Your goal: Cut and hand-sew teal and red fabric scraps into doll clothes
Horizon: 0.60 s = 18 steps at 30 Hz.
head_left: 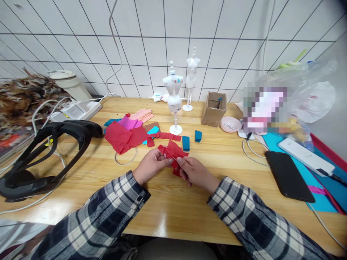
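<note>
My left hand (153,164) pinches a piece of red crepe paper (173,147) between thumb and fingers, just above the table. My right hand (193,170) is closed at the paper's right side, with a thin, pale, needle-like thing (174,157) at its fingertips; its exact kind is too small to tell. Red paper also hangs below the fingers. Just beyond my hands lie a red paper strip (169,135) and two folded dark teal pieces, one nearer (185,143) and one farther right (198,136). A white mini dress form (174,103) stands upright behind them.
Coloured crepe sheets (119,137) lie left of centre. A second dress form (191,72), a cardboard box (214,110) and a pink bowl (230,124) stand toward the wall. A black headset (78,159) sits left; a phone (288,175) and a white power bank (306,156) lie right.
</note>
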Available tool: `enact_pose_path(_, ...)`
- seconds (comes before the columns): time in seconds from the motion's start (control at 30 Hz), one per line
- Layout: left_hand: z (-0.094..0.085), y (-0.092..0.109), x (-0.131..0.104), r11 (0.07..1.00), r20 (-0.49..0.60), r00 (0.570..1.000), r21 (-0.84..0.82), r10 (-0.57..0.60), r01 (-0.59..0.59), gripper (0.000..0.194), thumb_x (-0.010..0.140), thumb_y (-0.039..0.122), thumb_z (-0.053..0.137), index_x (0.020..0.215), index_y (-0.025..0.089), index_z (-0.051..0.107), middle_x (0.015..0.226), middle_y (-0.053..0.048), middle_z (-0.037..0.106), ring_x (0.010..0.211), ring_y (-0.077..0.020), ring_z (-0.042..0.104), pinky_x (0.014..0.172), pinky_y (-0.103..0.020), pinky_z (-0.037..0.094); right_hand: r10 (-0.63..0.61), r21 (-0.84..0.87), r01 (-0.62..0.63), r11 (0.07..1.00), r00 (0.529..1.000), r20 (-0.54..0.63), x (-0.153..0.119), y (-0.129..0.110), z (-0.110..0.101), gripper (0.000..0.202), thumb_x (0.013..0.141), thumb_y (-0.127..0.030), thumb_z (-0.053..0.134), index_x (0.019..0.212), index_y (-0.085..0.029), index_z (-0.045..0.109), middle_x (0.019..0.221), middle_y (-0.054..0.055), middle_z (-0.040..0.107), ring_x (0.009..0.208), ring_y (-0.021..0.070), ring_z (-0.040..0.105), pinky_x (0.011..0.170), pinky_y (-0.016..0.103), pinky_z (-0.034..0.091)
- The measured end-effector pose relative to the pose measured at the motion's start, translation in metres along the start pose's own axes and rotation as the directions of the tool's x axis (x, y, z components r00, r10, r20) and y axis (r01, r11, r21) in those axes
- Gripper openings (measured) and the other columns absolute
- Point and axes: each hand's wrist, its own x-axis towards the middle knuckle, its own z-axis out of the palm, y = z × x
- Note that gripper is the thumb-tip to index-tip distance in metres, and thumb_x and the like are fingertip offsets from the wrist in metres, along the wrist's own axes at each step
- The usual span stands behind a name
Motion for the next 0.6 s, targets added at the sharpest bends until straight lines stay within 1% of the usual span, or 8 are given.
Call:
enact_pose_path(0.1, 0.0007, 0.0001, -0.0002, 1.0, 0.016, 1.0, 0.012, -0.026, 0.026, 0.024, 0.068, 0.028, 0.077, 0.086, 0.016, 0.066, 0.081, -0.003, 0.072, 0.074, -0.0181, 0.065, 0.07, -0.03, 0.052, 0.014, -0.019, -0.014, 1.0, 1.0, -0.007, -0.0007, -0.0014, 0.0, 0.043, 0.093, -0.056, 0.038, 0.071, -0.02, 0.048, 0.049, -0.006, 0.047, 0.032, 0.0074, 0.041, 0.031, 0.019, 0.036)
enact_pose_path(0.2, 0.0004, 0.0001, 0.0001, 0.999, 0.016, 0.999, 0.025, -0.034, 0.034, 0.025, 0.068, 0.029, 0.077, 0.086, 0.016, 0.067, 0.08, -0.003, 0.072, 0.07, -0.0174, 0.064, 0.068, -0.03, 0.052, 0.009, -0.023, -0.009, 1.0, 1.0, 0.003, -0.0004, -0.0001, -0.0002, 0.044, 0.092, -0.057, 0.039, 0.072, -0.02, 0.048, 0.05, -0.007, 0.047, 0.033, 0.0069, 0.041, 0.031, 0.019, 0.037)
enact_pose_path(0.37, 0.0001, -0.0006, 0.0005, 1.0, -0.012, 1.0, 0.004, -0.029, 0.029, 0.028, 0.064, 0.029, 0.08, 0.086, 0.016, 0.067, 0.08, -0.003, 0.073, 0.071, -0.0178, 0.065, 0.068, -0.03, 0.052, -0.006, -0.009, 0.006, 1.0, 1.0, 0.004, 0.0008, 0.0019, -0.001, 0.041, 0.091, -0.057, 0.041, 0.077, -0.02, 0.05, 0.051, -0.007, 0.045, 0.034, 0.0073, 0.04, 0.03, 0.019, 0.037)
enact_pose_path(0.53, -0.002, -0.0019, 0.0002, 0.999, -0.065, 0.998, -0.034, -0.014, 0.012, 0.026, 0.067, 0.028, 0.08, 0.085, 0.015, 0.066, 0.073, -0.002, 0.071, 0.07, -0.0162, 0.066, 0.071, -0.029, 0.053, -0.003, 0.02, 0.003, 1.0, 1.0, 0.014, 0.0007, 0.0012, -0.0015, 0.041, 0.092, -0.057, 0.041, 0.079, -0.02, 0.052, 0.051, -0.007, 0.043, 0.035, 0.0069, 0.038, 0.03, 0.017, 0.036)
enact_pose_path(0.6, -0.0024, -0.0021, 0.0001, 0.998, -0.07, 0.997, -0.054, -0.019, 0.015, 0.026, 0.067, 0.027, 0.08, 0.085, 0.015, 0.066, 0.073, -0.001, 0.072, 0.07, -0.0158, 0.066, 0.072, -0.028, 0.053, -0.008, 0.023, 0.008, 1.0, 1.0, 0.017, 0.0006, 0.0013, -0.0014, 0.041, 0.092, -0.057, 0.041, 0.08, -0.02, 0.052, 0.051, -0.008, 0.043, 0.034, 0.0067, 0.037, 0.03, 0.017, 0.035)
